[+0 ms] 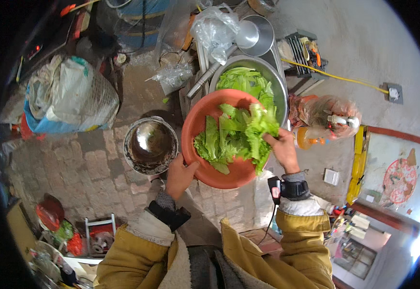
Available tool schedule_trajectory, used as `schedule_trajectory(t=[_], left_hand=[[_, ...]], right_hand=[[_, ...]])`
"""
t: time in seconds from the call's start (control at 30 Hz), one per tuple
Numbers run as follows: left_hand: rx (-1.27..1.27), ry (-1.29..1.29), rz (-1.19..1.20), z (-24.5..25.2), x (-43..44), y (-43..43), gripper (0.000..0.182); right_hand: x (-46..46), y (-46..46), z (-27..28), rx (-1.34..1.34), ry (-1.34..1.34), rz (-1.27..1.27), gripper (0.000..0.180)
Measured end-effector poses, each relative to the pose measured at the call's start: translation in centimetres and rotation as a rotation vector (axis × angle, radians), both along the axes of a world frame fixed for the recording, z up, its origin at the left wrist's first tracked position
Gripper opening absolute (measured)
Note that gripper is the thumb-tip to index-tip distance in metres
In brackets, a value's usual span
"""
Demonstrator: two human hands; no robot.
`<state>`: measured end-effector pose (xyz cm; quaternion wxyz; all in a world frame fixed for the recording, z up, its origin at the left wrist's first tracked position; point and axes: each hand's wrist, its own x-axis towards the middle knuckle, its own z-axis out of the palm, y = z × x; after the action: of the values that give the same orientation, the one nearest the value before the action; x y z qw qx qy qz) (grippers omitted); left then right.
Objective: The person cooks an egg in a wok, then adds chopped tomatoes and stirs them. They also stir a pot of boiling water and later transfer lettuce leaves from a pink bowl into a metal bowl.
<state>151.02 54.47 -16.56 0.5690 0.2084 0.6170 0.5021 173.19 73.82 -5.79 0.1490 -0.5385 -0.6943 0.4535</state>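
Note:
My left hand (181, 176) grips the near left rim of an orange plastic basin (192, 119), thumb over the edge. Lettuce leaves (215, 139) lie inside it. In my right hand (284, 150) is a bunch of curly lettuce (261, 130), held over the right side of the basin and partly blurred. Behind, and partly covered by the orange basin, a stainless steel bowl (281, 86) holds more cut green leaves (244, 81). A metal pot (151, 146), dark and stained inside, stands to the left of my left hand.
A metal pan (264, 34) and a clear plastic bag (213, 30) are behind the steel bowl. At right stand a bottle of orange liquid (303, 139) and a knife rack (298, 54) by the wall. A large stuffed sack (76, 95) sits on the brick floor (76, 166) at left.

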Motion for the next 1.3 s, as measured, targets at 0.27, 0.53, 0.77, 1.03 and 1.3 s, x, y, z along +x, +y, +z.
schedule_trajectory(t=[0.27,0.53,0.77,1.03,1.3], left_hand=[[0.012,0.032,0.055,3.2,-3.8,-2.5,0.032],[0.029,0.002,0.090,5.1,-6.8,-4.7,0.032],[0.069,-0.061,0.114,5.7,-7.7,-6.2,0.034],[0.013,0.153,0.069,6.8,-7.7,-7.2,0.033],[0.106,0.177,0.223,7.3,-6.8,-7.5,0.028]], right_hand=[[-1.3,-3.0,3.2,-0.254,0.197,-0.185,0.021],[-3.4,-4.8,4.7,-0.314,0.284,-0.257,0.022],[-5.6,-6.0,5.2,-0.251,0.226,-0.229,0.021],[-12.9,-9.1,2.3,0.381,-0.426,0.385,0.073],[-17.5,-12.7,-2.0,0.283,-0.626,0.390,0.071]])
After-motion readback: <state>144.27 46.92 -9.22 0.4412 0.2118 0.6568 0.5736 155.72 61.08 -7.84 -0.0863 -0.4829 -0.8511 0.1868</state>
